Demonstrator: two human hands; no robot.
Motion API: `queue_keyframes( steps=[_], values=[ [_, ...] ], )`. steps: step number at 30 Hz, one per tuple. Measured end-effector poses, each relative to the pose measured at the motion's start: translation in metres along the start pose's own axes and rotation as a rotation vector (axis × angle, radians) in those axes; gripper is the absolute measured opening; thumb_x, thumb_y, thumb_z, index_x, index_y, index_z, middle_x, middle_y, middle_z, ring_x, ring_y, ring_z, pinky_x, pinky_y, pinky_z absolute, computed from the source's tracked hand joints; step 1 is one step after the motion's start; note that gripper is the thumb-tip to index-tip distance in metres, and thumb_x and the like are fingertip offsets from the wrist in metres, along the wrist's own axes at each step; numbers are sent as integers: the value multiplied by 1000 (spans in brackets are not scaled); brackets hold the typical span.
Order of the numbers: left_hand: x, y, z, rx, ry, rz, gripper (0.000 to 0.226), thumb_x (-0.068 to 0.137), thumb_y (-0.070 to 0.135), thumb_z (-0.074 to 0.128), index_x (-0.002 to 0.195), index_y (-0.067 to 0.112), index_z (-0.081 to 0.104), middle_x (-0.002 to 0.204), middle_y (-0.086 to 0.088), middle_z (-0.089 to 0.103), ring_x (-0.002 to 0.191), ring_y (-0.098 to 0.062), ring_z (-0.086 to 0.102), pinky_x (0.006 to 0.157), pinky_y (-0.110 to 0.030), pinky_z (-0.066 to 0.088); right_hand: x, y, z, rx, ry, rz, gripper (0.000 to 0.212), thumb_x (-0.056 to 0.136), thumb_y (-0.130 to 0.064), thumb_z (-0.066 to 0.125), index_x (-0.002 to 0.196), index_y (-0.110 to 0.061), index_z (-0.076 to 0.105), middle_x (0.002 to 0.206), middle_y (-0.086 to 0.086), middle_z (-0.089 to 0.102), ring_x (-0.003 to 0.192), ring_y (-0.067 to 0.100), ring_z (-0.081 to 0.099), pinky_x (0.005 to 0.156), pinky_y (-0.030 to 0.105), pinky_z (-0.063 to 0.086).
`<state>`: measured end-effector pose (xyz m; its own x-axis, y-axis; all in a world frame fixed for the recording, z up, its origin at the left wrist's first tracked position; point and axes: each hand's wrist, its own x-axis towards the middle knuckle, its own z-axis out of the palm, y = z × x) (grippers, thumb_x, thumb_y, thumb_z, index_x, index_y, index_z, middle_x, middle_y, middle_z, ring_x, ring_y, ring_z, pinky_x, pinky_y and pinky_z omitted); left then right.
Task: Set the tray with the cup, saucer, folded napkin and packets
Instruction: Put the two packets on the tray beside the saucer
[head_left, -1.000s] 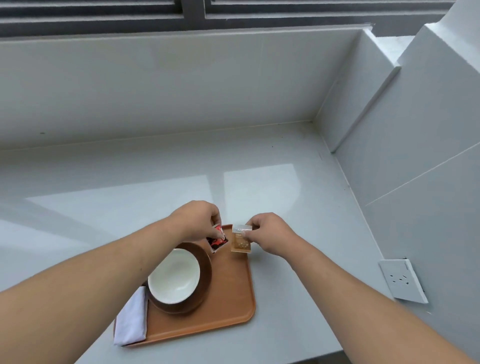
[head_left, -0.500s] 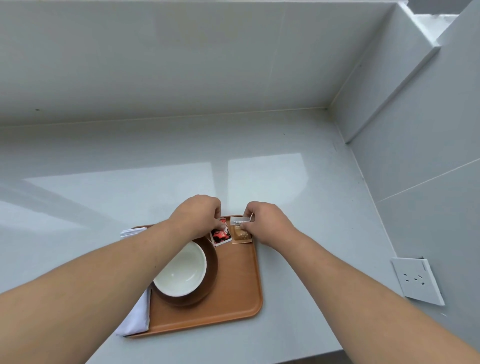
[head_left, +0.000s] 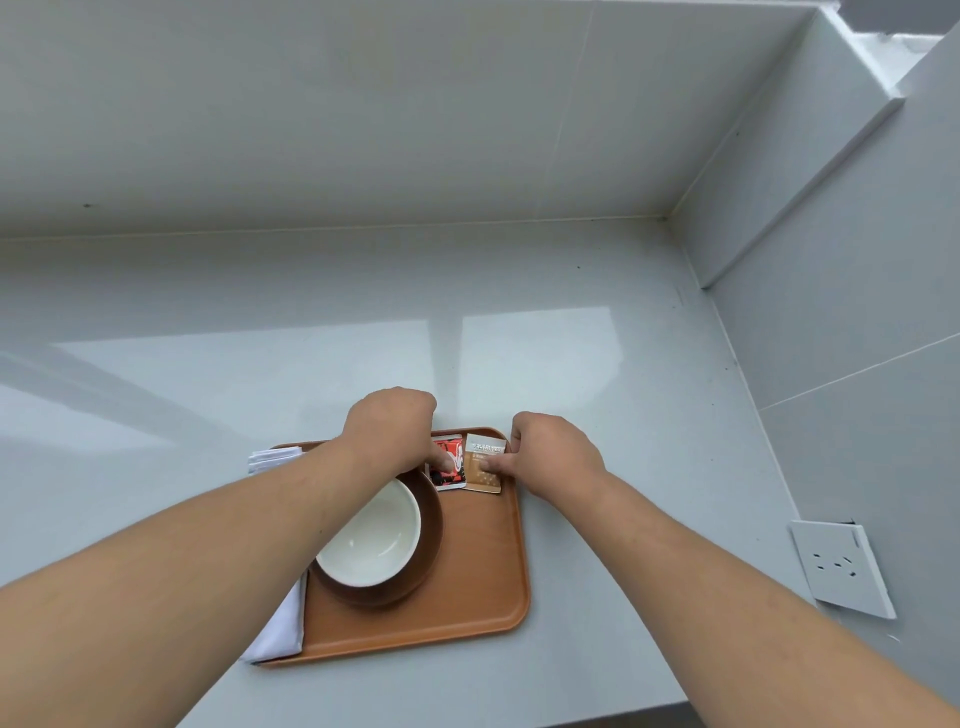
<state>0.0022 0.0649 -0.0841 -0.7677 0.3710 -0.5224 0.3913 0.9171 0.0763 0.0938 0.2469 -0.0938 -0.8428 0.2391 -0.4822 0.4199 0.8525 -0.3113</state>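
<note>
Two packets, one red (head_left: 448, 464) and one brown (head_left: 484, 466), lie side by side at the tray's (head_left: 467, 587) far right corner, each pressed flat by a fingertip of the left hand (head_left: 389, 436) and right hand (head_left: 553, 454). A white cup (head_left: 371, 540) sits on a brown saucer (head_left: 423, 561) mid-tray; the folded napkin (head_left: 278, 618) apparently lines the left edge, on a grey counter (head_left: 597, 374).

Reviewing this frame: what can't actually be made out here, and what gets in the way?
Head view only:
- Folded napkin: its middle is hidden under the left forearm; only both ends show.
- Saucer and cup: left parts covered by the same forearm.
- Red packet: left part hidden by the left hand.
- Brown packet: print too small to read; right hand fingertip on it.
</note>
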Motion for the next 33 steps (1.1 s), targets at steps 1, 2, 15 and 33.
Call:
queue_keyframes(
  steps=[1, 2, 15, 33],
  values=[
    [1, 1, -1, 12, 1, 8, 65, 54, 73, 84, 85, 24, 55, 74, 6, 54, 77, -20, 55, 50, -30, 30, 2, -1, -2, -17, -4, -7, 52, 72, -64, 79, 71, -25, 45, 76, -7, 57, 77, 20, 57, 50, 30, 31],
    [2, 2, -1, 26, 4, 16, 65, 53, 72, 84, 85, 24, 55, 75, 6, 54, 77, -20, 55, 50, -30, 30, 4, -2, -5, -40, -8, -18, 53, 71, -65, 80, 71, -25, 45, 76, -7, 56, 78, 20, 57, 50, 30, 31],
    [4, 0, 7, -1, -26, 14, 59, 57, 72, 82, 84, 24, 60, 76, 7, 58, 74, -18, 55, 52, -30, 34, -12, -9, 6, -350, 13, -436, 40, 83, -54, 72, 94, -21, 53, 97, 2, 61, 91, 27, 60, 63, 35, 38],
    [-2, 0, 4, 14, -20, 36, 56, 64, 71, 80, 86, 25, 56, 76, 8, 55, 79, -20, 56, 57, -32, 37, -10, 1, 6, -317, 74, -397, 38, 87, -54, 65, 109, -23, 57, 103, 2, 63, 96, 26, 61, 65, 35, 42]
  ],
)
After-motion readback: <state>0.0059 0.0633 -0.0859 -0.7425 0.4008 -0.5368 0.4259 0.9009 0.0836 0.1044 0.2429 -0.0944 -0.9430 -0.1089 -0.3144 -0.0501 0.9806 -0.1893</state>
